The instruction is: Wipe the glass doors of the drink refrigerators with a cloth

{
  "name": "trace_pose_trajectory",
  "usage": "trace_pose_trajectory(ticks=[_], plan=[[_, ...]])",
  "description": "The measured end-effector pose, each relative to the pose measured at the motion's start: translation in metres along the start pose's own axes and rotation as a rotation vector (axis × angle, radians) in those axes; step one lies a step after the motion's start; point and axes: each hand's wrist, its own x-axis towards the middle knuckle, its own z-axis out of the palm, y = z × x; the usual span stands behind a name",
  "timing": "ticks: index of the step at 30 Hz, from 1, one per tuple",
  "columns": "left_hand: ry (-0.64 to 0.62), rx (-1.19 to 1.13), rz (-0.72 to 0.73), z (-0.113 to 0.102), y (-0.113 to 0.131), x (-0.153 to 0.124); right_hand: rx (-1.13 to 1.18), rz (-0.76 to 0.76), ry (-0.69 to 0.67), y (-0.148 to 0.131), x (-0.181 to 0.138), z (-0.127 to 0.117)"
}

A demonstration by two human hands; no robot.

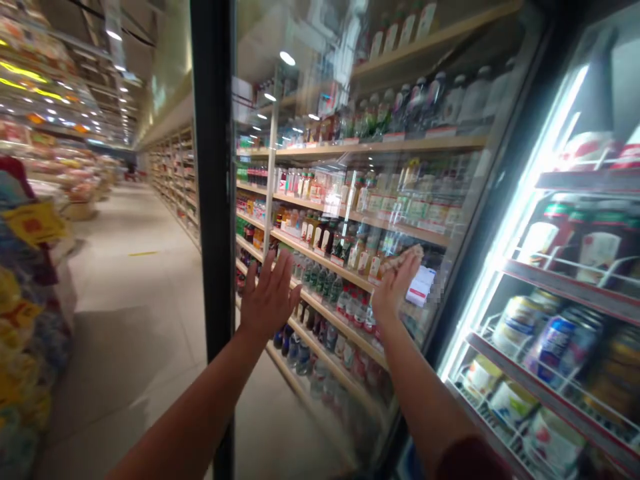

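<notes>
Both my hands are raised against the glass door point(350, 200) of a store fridge, which stands swung open. My left hand point(267, 297) lies flat on the glass with its fingers stretched and spread, close to the door's black edge frame point(215, 200). My right hand point(397, 280) also presses the glass with its fingers extended, a little higher and further right. Neither hand holds anything. Through the glass I see reflected and real shelves of bottles point(325, 287).
The open fridge interior point(550, 333) at the right holds wire shelves with cans and bottles, lit by a bright strip light. A tiled aisle point(135, 300) runs away at the left past long shelving. A display of packaged goods point(25, 300) stands at the far left.
</notes>
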Motion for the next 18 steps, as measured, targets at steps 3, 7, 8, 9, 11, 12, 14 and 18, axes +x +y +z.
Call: trace_pose_trajectory(ticks=[3,7,8,9,11,12,14,18], plan=[[0.006,0.024,0.021,0.003,-0.003,0.000,-0.011,-0.227,-0.216,-0.037,0.000,0.003],[-0.001,-0.027,-0.010,0.007,-0.004,-0.001,-0.059,-0.321,-0.282,-0.029,0.032,0.000],[-0.006,-0.036,-0.019,0.008,-0.004,-0.001,-0.061,-0.225,-0.207,-0.021,0.040,0.001],[-0.011,-0.036,-0.022,0.009,-0.004,-0.001,-0.057,-0.119,-0.127,-0.014,0.046,0.003],[-0.009,-0.007,-0.016,0.012,-0.004,-0.002,-0.037,0.034,-0.003,-0.013,0.047,0.008],[-0.006,0.012,-0.010,0.013,-0.004,-0.002,-0.026,0.049,0.016,-0.018,0.042,0.011],[0.004,0.040,-0.012,0.016,-0.004,-0.002,-0.023,-0.080,-0.071,-0.036,0.028,0.014],[0.020,0.040,-0.039,0.020,-0.002,-0.003,-0.073,-0.387,-0.273,-0.038,0.018,0.007]])
